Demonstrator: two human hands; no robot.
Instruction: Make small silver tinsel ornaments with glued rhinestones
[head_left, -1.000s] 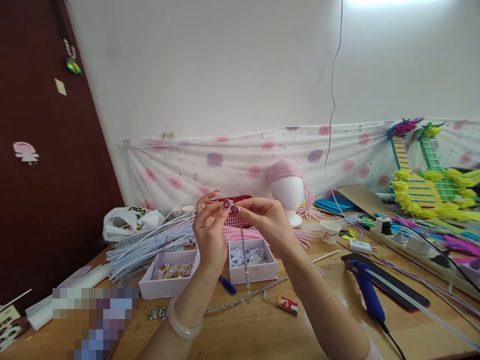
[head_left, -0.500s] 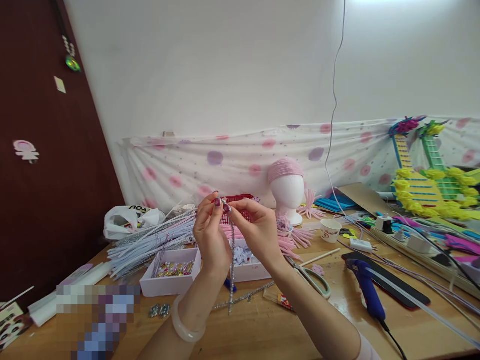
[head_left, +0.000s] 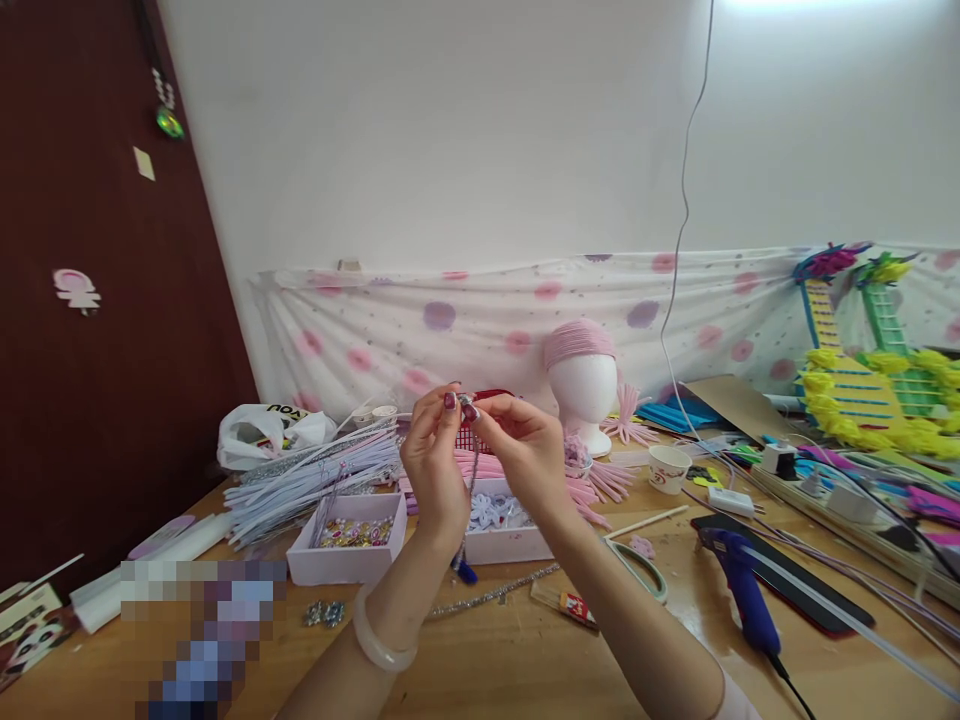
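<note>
Tinsel stem (head_left: 475, 465), pinched by left hand (head_left: 436, 470) and right hand (head_left: 526, 455) — cluttered table (head_left: 499, 665), pale wall (head_left: 420, 130)

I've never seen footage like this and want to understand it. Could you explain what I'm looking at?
No machine here: these are a person's bare hands, the left hand and the right hand. Every picture comes from one camera worn on the head, looking forward and down. Raised above the wooden table, the fingertips of both hands pinch the top of a thin silvery strand, which hangs down between them. On the table are a white box of beads, a paper cup, a blue glue gun and a white foam head wearing a pink band.
</note>
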